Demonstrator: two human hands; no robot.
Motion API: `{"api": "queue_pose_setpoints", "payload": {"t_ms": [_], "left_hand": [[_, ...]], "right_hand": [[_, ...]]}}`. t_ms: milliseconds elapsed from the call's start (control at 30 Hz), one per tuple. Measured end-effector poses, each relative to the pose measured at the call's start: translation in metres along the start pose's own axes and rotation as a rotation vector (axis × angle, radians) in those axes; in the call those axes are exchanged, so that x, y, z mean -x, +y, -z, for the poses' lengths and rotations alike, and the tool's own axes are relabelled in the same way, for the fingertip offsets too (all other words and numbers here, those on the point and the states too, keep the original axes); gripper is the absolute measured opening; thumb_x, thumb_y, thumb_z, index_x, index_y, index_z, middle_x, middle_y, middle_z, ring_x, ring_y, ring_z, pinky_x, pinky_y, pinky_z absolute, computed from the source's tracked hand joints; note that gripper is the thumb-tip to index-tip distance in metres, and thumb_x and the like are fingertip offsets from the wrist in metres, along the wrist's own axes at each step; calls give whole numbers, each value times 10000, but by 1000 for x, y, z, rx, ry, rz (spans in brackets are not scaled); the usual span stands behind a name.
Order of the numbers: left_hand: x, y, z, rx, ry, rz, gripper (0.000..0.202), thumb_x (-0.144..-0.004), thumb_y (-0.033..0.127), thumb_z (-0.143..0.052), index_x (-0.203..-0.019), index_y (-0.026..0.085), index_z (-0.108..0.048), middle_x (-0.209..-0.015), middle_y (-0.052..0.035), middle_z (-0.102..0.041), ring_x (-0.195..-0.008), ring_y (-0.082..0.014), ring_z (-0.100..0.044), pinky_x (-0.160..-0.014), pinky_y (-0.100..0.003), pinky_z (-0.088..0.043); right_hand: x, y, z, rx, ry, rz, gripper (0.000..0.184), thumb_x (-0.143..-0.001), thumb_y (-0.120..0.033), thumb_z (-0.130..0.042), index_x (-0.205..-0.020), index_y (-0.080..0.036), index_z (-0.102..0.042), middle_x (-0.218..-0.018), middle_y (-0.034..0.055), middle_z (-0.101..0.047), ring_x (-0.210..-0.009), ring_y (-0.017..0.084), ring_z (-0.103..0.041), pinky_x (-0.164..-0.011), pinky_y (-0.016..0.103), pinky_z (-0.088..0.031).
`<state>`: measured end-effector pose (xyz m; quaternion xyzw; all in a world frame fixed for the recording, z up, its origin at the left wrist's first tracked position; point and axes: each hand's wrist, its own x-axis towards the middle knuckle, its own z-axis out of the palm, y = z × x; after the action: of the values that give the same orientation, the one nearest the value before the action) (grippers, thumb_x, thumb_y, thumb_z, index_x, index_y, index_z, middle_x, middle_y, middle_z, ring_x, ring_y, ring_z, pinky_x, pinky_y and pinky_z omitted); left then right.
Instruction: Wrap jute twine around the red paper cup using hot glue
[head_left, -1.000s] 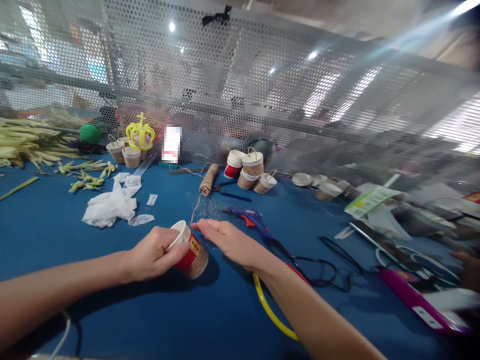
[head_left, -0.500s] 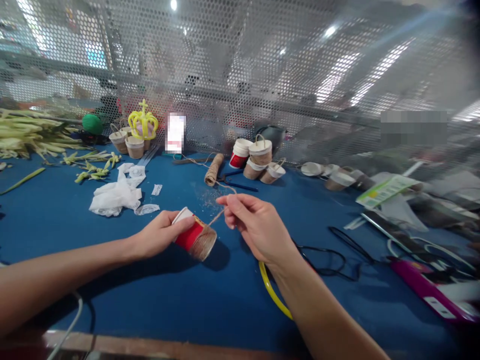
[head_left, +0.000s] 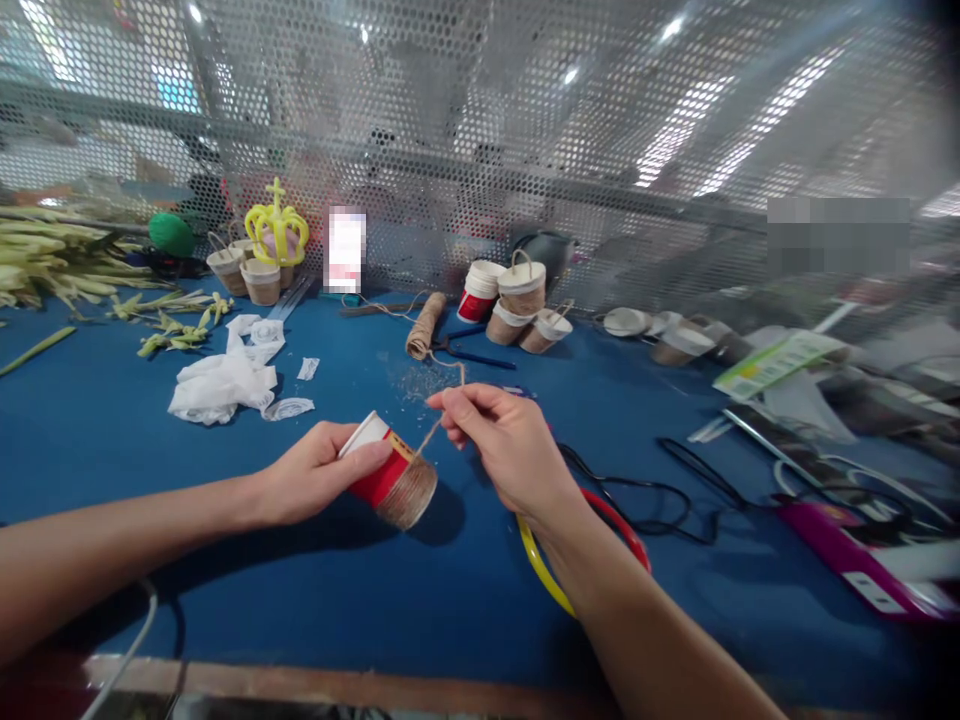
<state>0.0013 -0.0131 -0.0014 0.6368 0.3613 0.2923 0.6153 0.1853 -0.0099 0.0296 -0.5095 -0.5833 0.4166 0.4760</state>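
My left hand [head_left: 311, 475] is closed around a red and white paper cup [head_left: 379, 475], which lies tilted on its side above the blue table. Brown twine [head_left: 409, 497] is wound round the cup's lower half. From those windings a strand rises to my right hand [head_left: 514, 440], where thumb and fingers pinch it. The strand runs on past the fingers to a roll of twine [head_left: 425, 327] lying farther back. Blue-handled pliers [head_left: 476, 355] rest beside that roll.
Twine-wrapped cups with handles [head_left: 523, 290] are grouped at the back by the perforated metal screen [head_left: 435, 120]. White lace scraps [head_left: 225, 385] lie on the left. A yellow and red ring [head_left: 540, 570] sits under my right forearm; black cables and a purple power strip [head_left: 847, 560] are at right.
The cup has turned slightly in my left hand, and the right hand with the strand has stayed close by. The view has shifted a little, showing more of the red part of the ring.
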Motion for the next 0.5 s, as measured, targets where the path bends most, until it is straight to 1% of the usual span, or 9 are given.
{"api": "queue_pose_setpoints", "payload": {"t_ms": [167, 267, 400, 500], "left_hand": [[3, 1, -1, -65, -17, -22, 366, -792, 444, -424, -719, 111, -557, -620, 19, -488, -561, -83, -399, -549, -188, -363], [4, 3, 0, -91, -37, -61, 352, -803, 419, -414, -702, 109, -547, -608, 25, -460, -554, -76, -367, -530, -177, -344], [5, 4, 0, -126, -53, -115, 343, -815, 380, -403, -632, 110, -511, -577, 36, -409, -530, -66, -317, -490, -166, -307], [7, 6, 0, -136, -57, -142, 338, -823, 357, -394, -622, 111, -512, -564, 38, -399, -521, -64, -301, -474, -163, -291]], "right_hand": [[1, 1, -2, 44, -5, -14, 213, -736, -339, -566, -728, -142, -647, -580, -12, -553, -510, 66, -477, -487, 194, -392], [1, 3, -1, 77, -20, -18, 231, -742, -352, -555, -728, -141, -645, -582, -11, -552, -511, 70, -477, -494, 199, -398], [1, 4, -2, 118, -39, -34, 235, -749, -349, -543, -726, -137, -644, -575, -13, -546, -507, 70, -472, -492, 199, -394], [0, 4, -3, 152, -59, -46, 241, -762, -341, -528, -733, -132, -645, -578, -11, -548, -507, 71, -470, -489, 199, -388]]}}
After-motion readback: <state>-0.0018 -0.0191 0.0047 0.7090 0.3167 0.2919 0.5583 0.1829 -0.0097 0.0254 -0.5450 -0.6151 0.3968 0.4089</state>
